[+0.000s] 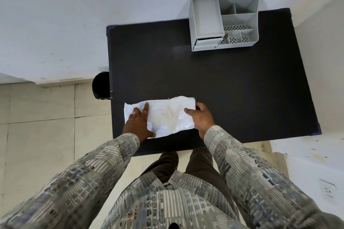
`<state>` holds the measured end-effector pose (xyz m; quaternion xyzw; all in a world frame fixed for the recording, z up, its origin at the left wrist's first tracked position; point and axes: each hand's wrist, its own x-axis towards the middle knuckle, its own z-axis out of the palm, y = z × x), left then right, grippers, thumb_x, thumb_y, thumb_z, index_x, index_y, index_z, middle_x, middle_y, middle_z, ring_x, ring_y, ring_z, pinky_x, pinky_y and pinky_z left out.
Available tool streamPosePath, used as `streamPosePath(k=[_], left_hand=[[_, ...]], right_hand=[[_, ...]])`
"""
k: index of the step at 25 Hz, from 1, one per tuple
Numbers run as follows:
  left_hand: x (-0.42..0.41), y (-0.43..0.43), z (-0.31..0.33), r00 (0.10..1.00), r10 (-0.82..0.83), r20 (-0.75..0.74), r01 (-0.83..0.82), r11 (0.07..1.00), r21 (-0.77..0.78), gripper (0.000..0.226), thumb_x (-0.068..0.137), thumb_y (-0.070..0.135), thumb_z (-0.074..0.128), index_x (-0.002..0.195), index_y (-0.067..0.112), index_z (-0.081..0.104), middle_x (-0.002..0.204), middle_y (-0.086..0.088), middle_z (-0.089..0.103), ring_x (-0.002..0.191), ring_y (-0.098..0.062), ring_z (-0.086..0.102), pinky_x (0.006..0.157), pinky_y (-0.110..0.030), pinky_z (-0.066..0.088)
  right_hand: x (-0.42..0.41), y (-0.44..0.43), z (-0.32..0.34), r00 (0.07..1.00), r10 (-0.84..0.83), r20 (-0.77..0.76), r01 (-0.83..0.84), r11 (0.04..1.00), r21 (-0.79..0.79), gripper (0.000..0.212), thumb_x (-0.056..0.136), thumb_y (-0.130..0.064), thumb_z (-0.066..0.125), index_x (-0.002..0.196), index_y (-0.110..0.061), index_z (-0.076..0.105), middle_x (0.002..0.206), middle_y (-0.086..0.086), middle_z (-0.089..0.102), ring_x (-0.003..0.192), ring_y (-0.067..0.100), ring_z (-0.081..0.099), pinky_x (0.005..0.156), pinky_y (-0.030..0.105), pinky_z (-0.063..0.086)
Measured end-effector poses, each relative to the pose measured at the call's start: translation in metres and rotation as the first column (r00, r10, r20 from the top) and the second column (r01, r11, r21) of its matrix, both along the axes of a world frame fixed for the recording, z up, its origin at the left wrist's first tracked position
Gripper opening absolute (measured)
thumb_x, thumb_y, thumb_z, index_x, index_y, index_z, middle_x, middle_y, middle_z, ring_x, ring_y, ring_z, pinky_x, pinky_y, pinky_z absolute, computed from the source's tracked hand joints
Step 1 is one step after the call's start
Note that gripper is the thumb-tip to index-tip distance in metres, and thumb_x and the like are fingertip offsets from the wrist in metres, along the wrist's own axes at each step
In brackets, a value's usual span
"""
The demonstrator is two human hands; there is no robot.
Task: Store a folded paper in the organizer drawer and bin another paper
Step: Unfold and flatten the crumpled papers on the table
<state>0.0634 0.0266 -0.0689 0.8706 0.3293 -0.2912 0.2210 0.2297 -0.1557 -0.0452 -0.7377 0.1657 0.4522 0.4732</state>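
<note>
a creased white paper [168, 115] lies flat near the front edge of the black table [223, 83], folded into a wide strip with faint print and a yellowish stain on it. the left hand [138, 123] rests on the paper's left part, palm down and fingers spread flat, pressing rather than gripping. the right hand [202, 117] sits at the paper's right end, thumb on top of the sheet and fingers curled around its edge, pinching that end. both arms wear patterned grey sleeves. the grey organizer [224, 22] stands at the table's far right corner, well apart from the paper, with open compartments on top, some with perforated floors, and a small drawer [206, 42] low at its front left that looks slightly pulled out. a black bin [100, 85] stands on the floor just beside the table's left edge, partly hidden by it.
</note>
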Motion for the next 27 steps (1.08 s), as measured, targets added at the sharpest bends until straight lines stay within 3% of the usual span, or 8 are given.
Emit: streamPosePath(k=[3, 6, 10, 15, 18, 21, 24, 27], left_hand=[[0.004, -0.005, 0.005, 0.986, -0.099, 0.132, 0.103, 0.994, -0.024, 0.117, 0.082, 0.059, 0.08, 0.169, 0.029, 0.008, 0.161, -0.012, 0.038, 0.144, -0.033, 0.047, 0.115, -0.048, 0.047], [0.007, -0.011, 0.004, 0.974, -0.196, 0.115, 0.202, 0.979, -0.036, 0.101, 0.092, 0.052, 0.073, 0.169, 0.031, 0.011, 0.157, -0.01, 0.042, 0.142, -0.032, 0.05, 0.113, -0.045, 0.049], [0.007, -0.019, 0.0, 0.994, -0.072, 0.086, 0.071, 0.997, 0.015, 0.115, 0.088, 0.048, 0.079, 0.169, 0.032, -0.002, 0.157, -0.013, 0.042, 0.138, -0.034, 0.053, 0.107, -0.049, 0.054], [0.009, -0.01, -0.009, 0.997, -0.008, 0.083, 0.009, 1.0, -0.003, 0.125, 0.081, 0.054, 0.084, 0.169, 0.025, -0.001, 0.161, -0.015, 0.04, 0.142, -0.036, 0.052, 0.114, -0.05, 0.049], [0.014, -0.005, -0.012, 1.0, -0.027, 0.014, 0.027, 1.0, 0.015, 0.128, 0.078, 0.057, 0.084, 0.168, 0.026, -0.002, 0.164, -0.017, 0.035, 0.143, -0.038, 0.05, 0.116, -0.05, 0.047], [0.023, -0.006, -0.013, 0.998, -0.051, -0.024, 0.052, 0.998, 0.031, 0.134, 0.076, 0.053, 0.086, 0.168, 0.025, -0.007, 0.161, -0.019, 0.036, 0.138, -0.038, 0.054, 0.111, -0.049, 0.051], [0.032, -0.007, -0.01, 0.993, -0.075, -0.086, 0.08, 0.995, 0.056, 0.14, 0.074, 0.054, 0.088, 0.167, 0.025, -0.012, 0.162, -0.018, 0.035, 0.138, -0.038, 0.055, 0.106, -0.049, 0.055], [0.039, -0.007, -0.009, 0.983, -0.075, -0.165, 0.084, 0.995, 0.051, 0.148, 0.069, 0.052, 0.093, 0.167, 0.026, -0.015, 0.165, -0.017, 0.034, 0.14, -0.039, 0.054, 0.105, -0.05, 0.056]], right_hand=[[-0.005, 0.011, -0.003, 0.999, 0.03, 0.012, -0.029, 0.998, -0.05, 0.071, 0.082, -0.024, 0.085, 0.143, -0.025, 0.05, 0.126, -0.001, 0.069, 0.111, 0.024, 0.069, 0.101, 0.046, 0.059], [-0.007, 0.015, -0.002, 0.989, 0.14, -0.049, -0.143, 0.988, -0.054, 0.032, 0.091, -0.014, 0.078, 0.122, -0.013, 0.07, 0.108, 0.002, 0.077, 0.093, 0.02, 0.074, 0.085, 0.038, 0.062], [0.004, 0.004, 0.001, 0.999, -0.038, 0.027, 0.04, 0.996, -0.074, 0.014, 0.099, -0.013, 0.066, 0.093, -0.022, 0.073, 0.098, 0.002, 0.078, 0.081, 0.016, 0.072, 0.067, 0.032, 0.058], [-0.007, 0.012, 0.01, 0.979, 0.078, -0.19, -0.073, 0.997, 0.035, 0.016, 0.091, -0.033, 0.08, 0.098, -0.025, 0.068, 0.101, -0.004, 0.074, 0.094, 0.019, 0.071, 0.084, 0.04, 0.06], [-0.009, 0.014, -0.001, 0.977, 0.185, -0.107, -0.192, 0.979, -0.065, 0.014, 0.094, -0.029, 0.076, 0.103, -0.021, 0.068, 0.111, 0.004, 0.077, 0.102, 0.026, 0.072, 0.094, 0.047, 0.061], [0.004, 0.003, -0.009, 0.999, 0.037, -0.038, -0.041, 0.995, -0.091, 0.007, 0.095, -0.024, 0.074, 0.1, -0.023, 0.07, 0.115, 0.009, 0.078, 0.098, 0.028, 0.075, 0.094, 0.049, 0.062], [0.016, -0.003, -0.008, 0.976, 0.216, -0.007, -0.215, 0.969, -0.121, 0.021, 0.091, -0.025, 0.077, 0.11, -0.017, 0.075, 0.113, 0.005, 0.078, 0.098, 0.026, 0.075, 0.094, 0.045, 0.061], [0.034, -0.012, -0.004, 0.978, 0.188, 0.088, -0.172, 0.971, -0.165, 0.027, 0.094, -0.021, 0.071, 0.119, -0.011, 0.076, 0.119, 0.01, 0.078, 0.108, 0.029, 0.074, 0.101, 0.045, 0.059]])
